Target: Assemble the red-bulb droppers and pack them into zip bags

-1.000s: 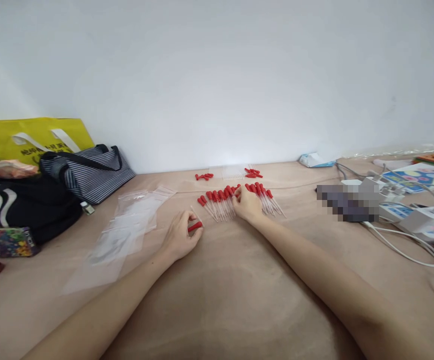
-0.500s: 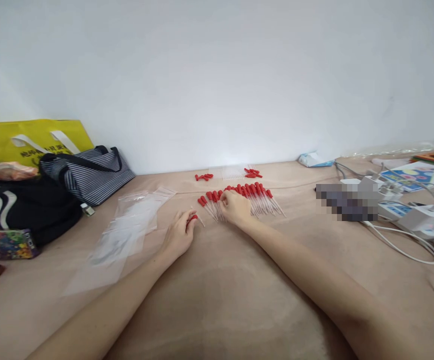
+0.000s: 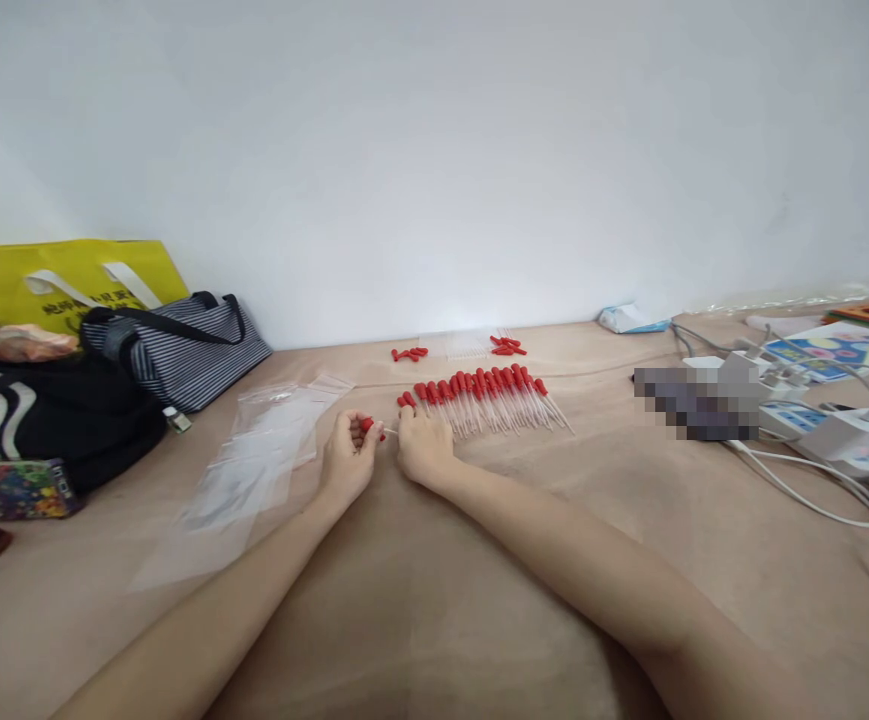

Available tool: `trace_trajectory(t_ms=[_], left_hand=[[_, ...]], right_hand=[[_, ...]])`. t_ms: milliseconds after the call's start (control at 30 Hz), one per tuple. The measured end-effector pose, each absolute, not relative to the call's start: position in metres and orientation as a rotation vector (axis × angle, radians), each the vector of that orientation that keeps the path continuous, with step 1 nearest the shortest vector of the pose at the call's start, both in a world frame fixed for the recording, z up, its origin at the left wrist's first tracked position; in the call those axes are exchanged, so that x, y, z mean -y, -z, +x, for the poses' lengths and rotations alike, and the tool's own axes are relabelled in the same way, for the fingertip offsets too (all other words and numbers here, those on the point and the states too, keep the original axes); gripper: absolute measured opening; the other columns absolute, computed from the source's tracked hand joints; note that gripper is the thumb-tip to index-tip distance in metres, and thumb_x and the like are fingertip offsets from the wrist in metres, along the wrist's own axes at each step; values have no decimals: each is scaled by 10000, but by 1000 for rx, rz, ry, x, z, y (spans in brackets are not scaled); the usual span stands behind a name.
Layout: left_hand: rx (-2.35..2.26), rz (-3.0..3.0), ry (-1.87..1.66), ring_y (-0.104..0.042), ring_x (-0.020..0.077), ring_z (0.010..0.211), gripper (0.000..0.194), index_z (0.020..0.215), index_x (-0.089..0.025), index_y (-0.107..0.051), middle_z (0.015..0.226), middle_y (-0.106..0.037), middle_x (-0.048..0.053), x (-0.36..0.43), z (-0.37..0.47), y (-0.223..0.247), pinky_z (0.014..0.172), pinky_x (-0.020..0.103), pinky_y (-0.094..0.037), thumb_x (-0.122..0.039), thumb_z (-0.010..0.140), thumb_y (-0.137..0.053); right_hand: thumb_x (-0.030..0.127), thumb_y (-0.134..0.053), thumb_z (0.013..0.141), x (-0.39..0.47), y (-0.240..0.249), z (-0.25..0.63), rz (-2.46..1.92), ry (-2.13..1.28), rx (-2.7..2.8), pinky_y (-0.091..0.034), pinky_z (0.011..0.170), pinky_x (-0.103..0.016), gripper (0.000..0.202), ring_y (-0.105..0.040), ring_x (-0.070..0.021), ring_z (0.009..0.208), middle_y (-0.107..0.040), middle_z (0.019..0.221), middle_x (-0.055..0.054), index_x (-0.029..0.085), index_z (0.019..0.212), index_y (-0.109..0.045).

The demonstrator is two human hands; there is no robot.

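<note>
My left hand (image 3: pixel 348 455) is closed around the red rubber bulb of a dropper (image 3: pixel 370 428). The dropper's thin pale stem points right, toward my right hand (image 3: pixel 426 448). My right fingers are closed at the far end of that stem, and their tips are partly hidden. Just behind my right hand lies a row of droppers (image 3: pixel 483 392), red bulbs toward the wall and clear stems toward me. Its left end is partly covered by the hand. Loose red bulbs (image 3: pixel 410 354) lie farther back, with another small group of red bulbs (image 3: pixel 509 346) to their right.
Clear plastic bags (image 3: pixel 254 470) lie flat left of my hands. A striped bag (image 3: pixel 186 345), a yellow bag (image 3: pixel 104 270) and a black bag (image 3: pixel 51 420) stand at the left. Chargers, white cables (image 3: pixel 816 485) and a tissue pack (image 3: pixel 633 318) are on the right. The wall rises behind.
My right hand has moved left and toward me, from the dropper row to beside my left hand. My left hand has shifted slightly left, and the dropper's stem now points more level.
</note>
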State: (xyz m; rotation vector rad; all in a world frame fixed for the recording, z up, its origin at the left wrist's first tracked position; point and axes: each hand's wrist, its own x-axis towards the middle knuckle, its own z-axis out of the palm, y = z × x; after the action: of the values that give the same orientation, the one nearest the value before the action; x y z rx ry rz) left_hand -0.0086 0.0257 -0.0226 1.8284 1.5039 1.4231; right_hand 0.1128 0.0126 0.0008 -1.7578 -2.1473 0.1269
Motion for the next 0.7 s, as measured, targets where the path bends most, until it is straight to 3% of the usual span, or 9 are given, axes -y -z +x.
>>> trace_trajectory(t_ms=[167,333,467,700], left_hand=[[-1352,1800,-1416,-561,117,645,191,759,-177,-408,696,-498,-16,-19,-4,21,636,250,-467,-253,668,-558],[-1253,2010,-1172,-580,129,694,116,769,-174,-440,722,-544,-3,-3,9,15,664,259,-472,-223,712,-528],[-1187,2342,-879,-576,156,810,186,948,-187,-518,854,-606,25,4,19,11,768,314,-449,-207,767,-482],[-1178,2630,-764,-519,210,978,243,981,-195,-617,1048,-570,83,2,20,15,864,369,-402,-243,785,-483]], right_hand=[[61,-389,754,9,2,142,-1706,-76,2248,-429,635,-308,319,-532,-223,880,-562,987,-148,117,1052,-486],[48,-407,709,29,17,211,-1552,83,2329,-396,616,-295,382,-469,-228,891,-534,959,-109,180,1043,-535],[70,-402,753,34,27,248,-1377,128,2283,-369,714,-308,276,-435,-199,824,-533,870,-99,145,961,-568],[188,-432,802,29,28,245,-1306,29,2270,-346,726,-305,147,-439,-189,808,-548,804,-73,163,817,-576]])
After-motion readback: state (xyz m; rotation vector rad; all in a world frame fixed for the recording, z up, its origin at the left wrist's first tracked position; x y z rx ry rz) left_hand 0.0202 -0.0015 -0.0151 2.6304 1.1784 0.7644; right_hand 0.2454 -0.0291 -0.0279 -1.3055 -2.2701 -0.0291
